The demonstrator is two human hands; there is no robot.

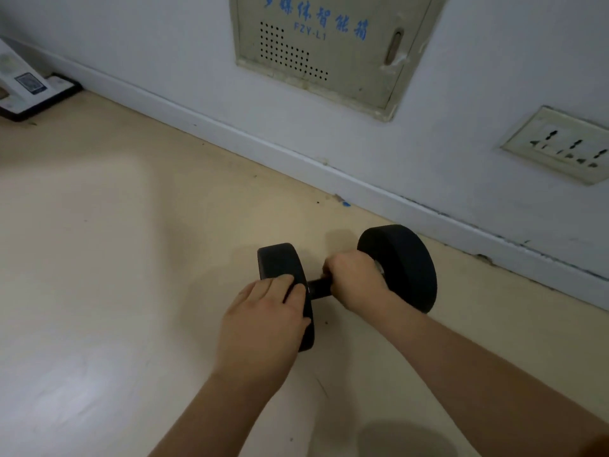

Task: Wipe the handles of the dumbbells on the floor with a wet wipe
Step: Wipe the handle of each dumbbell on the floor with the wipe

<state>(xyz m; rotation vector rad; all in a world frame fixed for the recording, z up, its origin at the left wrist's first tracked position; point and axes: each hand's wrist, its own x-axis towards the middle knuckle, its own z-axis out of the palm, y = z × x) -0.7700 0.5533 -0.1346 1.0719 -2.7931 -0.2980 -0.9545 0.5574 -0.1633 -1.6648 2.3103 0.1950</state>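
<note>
the black round-ended dumbbell [406, 270] lies on the beige floor [131, 258] (close to the white skirting board [230, 135]); the left hand [263, 324] rests flat-fingered on its left weight, the right hand [354, 278] grips the dark handle [319, 287]

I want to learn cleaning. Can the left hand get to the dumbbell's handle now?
Probably yes. The left hand rests on the left weight, right beside a bare stretch of handle; the right hand holds only the part nearer the other weight.
</note>
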